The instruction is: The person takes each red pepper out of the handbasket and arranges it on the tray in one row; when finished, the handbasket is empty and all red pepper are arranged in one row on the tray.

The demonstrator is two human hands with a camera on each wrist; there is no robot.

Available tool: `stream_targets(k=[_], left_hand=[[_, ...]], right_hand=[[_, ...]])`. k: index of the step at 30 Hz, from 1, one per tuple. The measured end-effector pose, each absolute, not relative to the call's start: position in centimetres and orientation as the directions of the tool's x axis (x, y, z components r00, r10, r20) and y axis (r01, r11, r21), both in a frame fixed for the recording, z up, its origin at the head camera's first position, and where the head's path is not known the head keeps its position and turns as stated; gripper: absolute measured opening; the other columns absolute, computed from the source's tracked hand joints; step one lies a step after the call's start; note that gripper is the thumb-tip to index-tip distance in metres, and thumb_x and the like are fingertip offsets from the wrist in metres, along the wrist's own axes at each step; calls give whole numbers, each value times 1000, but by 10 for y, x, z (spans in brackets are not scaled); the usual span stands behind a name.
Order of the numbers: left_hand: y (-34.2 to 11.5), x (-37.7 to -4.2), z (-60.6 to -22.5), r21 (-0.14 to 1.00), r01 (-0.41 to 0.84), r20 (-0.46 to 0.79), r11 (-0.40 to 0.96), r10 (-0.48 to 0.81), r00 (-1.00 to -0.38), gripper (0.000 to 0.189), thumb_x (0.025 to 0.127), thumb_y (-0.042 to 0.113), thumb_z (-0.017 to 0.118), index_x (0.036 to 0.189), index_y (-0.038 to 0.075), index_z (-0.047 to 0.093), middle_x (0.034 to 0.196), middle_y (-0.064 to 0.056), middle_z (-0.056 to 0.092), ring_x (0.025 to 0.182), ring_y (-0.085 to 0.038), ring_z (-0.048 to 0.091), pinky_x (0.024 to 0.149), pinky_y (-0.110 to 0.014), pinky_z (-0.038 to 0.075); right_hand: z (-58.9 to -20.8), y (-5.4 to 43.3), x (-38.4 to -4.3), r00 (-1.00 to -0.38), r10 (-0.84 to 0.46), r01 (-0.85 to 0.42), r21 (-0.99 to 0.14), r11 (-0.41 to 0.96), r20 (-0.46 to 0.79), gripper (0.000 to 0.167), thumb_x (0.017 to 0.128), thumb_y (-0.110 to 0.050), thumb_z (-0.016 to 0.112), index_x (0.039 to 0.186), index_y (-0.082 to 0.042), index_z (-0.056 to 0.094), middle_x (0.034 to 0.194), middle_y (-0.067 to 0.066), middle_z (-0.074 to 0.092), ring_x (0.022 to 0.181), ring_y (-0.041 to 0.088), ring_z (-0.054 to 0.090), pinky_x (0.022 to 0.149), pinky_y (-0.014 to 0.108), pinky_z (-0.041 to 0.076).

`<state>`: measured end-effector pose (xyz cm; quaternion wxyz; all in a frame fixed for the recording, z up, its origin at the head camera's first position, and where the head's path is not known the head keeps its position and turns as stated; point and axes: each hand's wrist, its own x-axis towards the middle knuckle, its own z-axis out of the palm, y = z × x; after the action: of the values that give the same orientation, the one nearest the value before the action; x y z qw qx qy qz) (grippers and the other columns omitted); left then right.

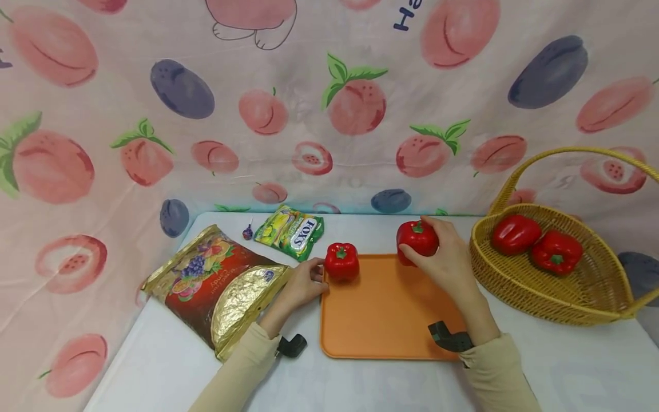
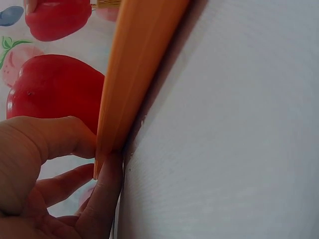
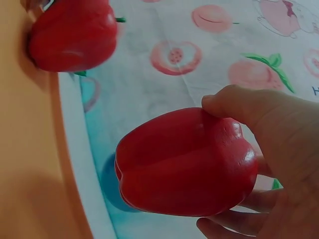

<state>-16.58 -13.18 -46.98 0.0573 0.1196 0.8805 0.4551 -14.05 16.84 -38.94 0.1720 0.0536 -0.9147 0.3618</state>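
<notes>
Nearest the right wrist camera, one red pepper [image 1: 416,240] is gripped between thumb and fingers of the right hand [image 1: 449,257], held up by the far right corner of an orange tray [image 1: 386,320]. The tray's left rim is pinched by the left hand [image 1: 305,281], beside a second red pepper [image 1: 342,263] seated in the far left corner. Two more peppers [image 1: 516,233] are contained in a yellow basket [image 1: 535,292] at right.
</notes>
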Motion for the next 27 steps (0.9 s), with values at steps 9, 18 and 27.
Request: stream_targets(k=[9,18,27], left_hand=[[-131,-167,-471,809,161,6,565,266,-964,54,73,-1,72,126,-1,61,97,-12,65,83,-19,64,74,-31,55],[-132,-167,-469,816,151,-2,558,263,-965,55,73,-1,72,127,0,61,98,-11,64,84,-18,64,73,-30,55],[-132,-167,-470,813,155,0,561,267,-964,55,73,-2,72,127,0,61,98,-11,64,84,-18,63,73,-30,55]], right_hand=[[-402,160,-145,-954,10,-198,-652,732,301,74,80,-26,81,141,-5,45,137,20,48,122,40,48,86,58,52],[-411,146,-152,-964,-38,-208,-660,722,262,73,81,-30,80,140,-5,45,136,19,48,121,38,49,84,56,53],[-426,131,-152,-964,-87,-235,-654,719,250,79,77,-30,84,141,-7,45,138,17,48,124,37,48,84,54,54]])
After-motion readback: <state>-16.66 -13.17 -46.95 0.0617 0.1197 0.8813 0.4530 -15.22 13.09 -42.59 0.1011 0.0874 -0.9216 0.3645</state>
